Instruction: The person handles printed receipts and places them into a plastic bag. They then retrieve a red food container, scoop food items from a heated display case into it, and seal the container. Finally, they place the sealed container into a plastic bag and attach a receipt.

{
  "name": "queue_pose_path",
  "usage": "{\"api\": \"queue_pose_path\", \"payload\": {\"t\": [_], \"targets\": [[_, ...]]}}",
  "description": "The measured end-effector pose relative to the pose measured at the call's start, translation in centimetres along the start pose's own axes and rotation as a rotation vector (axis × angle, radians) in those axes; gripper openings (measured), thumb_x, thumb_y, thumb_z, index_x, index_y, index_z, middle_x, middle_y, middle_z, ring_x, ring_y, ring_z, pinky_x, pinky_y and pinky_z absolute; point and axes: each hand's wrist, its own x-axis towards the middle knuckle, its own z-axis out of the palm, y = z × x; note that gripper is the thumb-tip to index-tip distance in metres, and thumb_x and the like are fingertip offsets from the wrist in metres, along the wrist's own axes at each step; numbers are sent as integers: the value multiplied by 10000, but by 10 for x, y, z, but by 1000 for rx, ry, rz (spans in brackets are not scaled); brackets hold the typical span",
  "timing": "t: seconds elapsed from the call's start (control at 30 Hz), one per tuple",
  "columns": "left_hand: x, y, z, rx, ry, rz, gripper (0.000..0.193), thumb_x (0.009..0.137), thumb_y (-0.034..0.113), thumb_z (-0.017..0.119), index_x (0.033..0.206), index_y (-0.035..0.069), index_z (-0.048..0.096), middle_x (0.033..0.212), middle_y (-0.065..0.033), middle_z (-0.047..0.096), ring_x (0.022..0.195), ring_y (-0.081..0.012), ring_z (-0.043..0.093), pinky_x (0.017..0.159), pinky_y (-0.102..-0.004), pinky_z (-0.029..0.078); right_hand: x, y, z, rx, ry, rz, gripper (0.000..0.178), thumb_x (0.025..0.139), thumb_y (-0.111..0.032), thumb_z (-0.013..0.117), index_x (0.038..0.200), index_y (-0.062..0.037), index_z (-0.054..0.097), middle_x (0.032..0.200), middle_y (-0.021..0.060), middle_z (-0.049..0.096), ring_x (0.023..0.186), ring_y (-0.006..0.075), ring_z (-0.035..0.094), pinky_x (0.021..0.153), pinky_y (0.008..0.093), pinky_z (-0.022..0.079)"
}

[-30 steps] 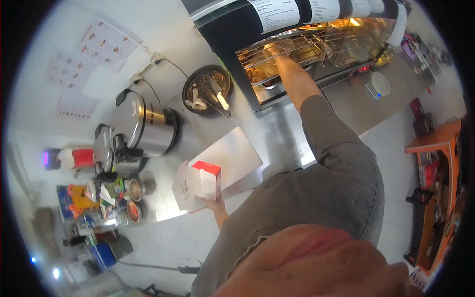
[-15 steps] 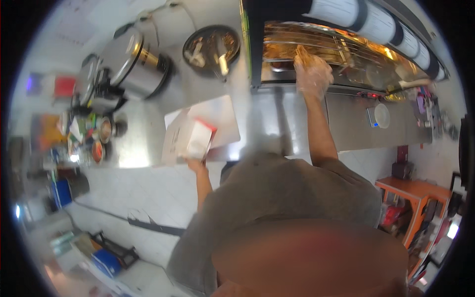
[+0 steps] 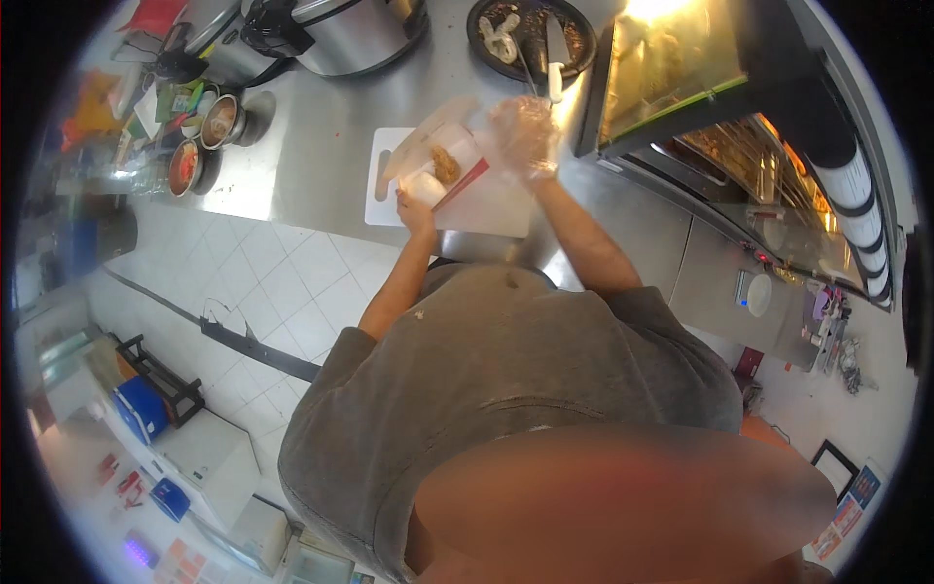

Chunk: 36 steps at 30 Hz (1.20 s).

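My left hand (image 3: 416,212) grips the near edge of an open white paper food box (image 3: 471,148) with red on its side. A golden-brown piece of fried food (image 3: 445,165) lies in the box, beside a white bundle (image 3: 424,190). Beneath the box is a white cutting board (image 3: 381,206) with a handle slot. My right hand (image 3: 525,138), in a clear plastic glove, is just right of the box, over the board's far right part. Motion smears its fingers, so whether they hold anything does not show.
A round dark pan (image 3: 479,64) at the back holds a white-handled knife (image 3: 556,80) and pale pieces. Large steel cookers (image 3: 355,39) stand back left, near metal bowls (image 3: 183,167). To the right is a lit glass food warmer (image 3: 671,83) on the steel counter (image 3: 302,161).
My right hand has left the warmer and moved left to the box. A fried piece now shows in the box. The view has turned to the left.
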Motion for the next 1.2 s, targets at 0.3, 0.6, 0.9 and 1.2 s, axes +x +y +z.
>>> {"api": "queue_pose_path", "payload": {"t": [0.3,0.6,0.9,1.2], "targets": [[98,10,-42,24,7,74,637,1049,425,296,1304,-125,495,1241,-282,583,1105,-357,592,948,-393,461,151,41,125,307,-1116,60,359,871,-277,553,1172,-108,652,1185,161,662,1114,316,638,941,422,510],[131,9,-5,-67,5,-23,557,1050,384,294,1242,-72,547,1183,-253,612,1084,-363,598,927,-420,455,189,28,131,298,-1297,255,576,916,-475,495,1381,-137,496,1334,164,582,1247,330,550,1029,430,441],[97,20,-8,87,27,-10,508,1047,359,330,1294,-61,476,1210,-243,572,1110,-379,559,958,-423,427,202,43,-26,1264,-1190,-49,593,846,-308,717,1361,-66,546,1322,155,601,1108,183,634,956,299,479],[93,10,2,60,-14,-8,508,1044,329,329,1298,-90,464,1243,-287,545,1163,-412,516,1009,-457,382,100,-152,-28,888,-1373,-246,548,831,-466,624,1323,-228,583,1233,170,637,1125,341,612,965,426,484]]}}
